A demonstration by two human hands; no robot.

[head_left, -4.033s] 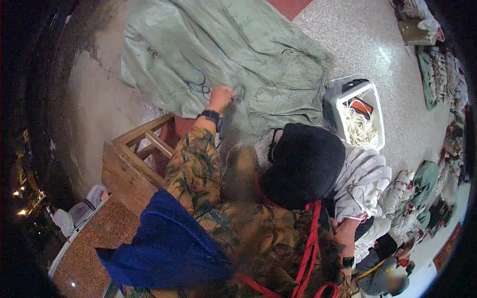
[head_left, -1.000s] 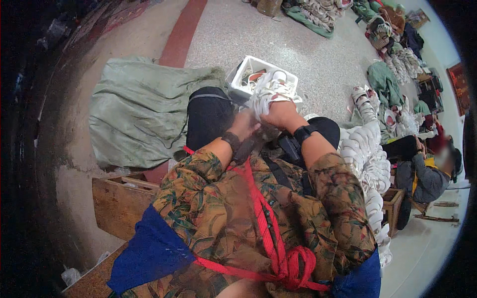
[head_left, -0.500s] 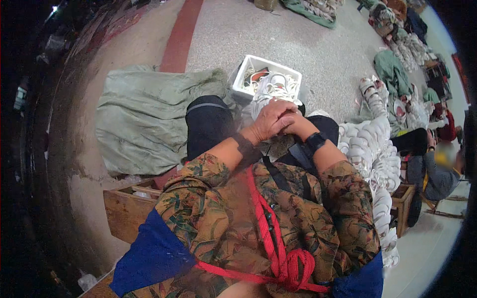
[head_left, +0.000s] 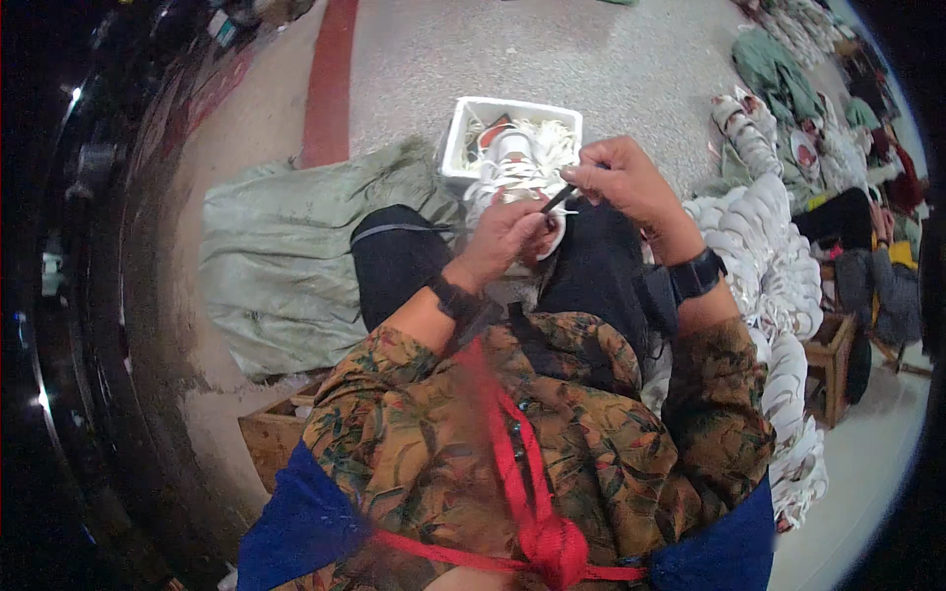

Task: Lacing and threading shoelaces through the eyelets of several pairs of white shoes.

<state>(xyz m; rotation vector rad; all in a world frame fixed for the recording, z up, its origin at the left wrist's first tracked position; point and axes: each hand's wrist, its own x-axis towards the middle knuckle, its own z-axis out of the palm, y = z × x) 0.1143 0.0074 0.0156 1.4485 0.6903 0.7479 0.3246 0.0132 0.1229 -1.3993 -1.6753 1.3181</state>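
Apron tie: I see a red cord (head_left: pixel 522 492) knotted at 6 o'clock over the patterned shirt.
Left hand: my left hand (head_left: pixel 507 236) is curled shut on the white shoe (head_left: pixel 514 172), gripping it from the near side, just above the black trousers (head_left: pixel 404 261).
Right hand: my right hand (head_left: pixel 626 182), at 1 o'clock from the left, pinches a thin black tool (head_left: pixel 559 200) whose tip meets the shoe.
Shoe: held over the lap, in front of the white bin (head_left: pixel 463 133).
Bin: at 12 o'clock, holding white laces.
Sack: a green sack (head_left: pixel 281 266) lies at 9 o'clock.
Shoe pile: white shoes (head_left: pixel 778 256) stacked at 3 o'clock.
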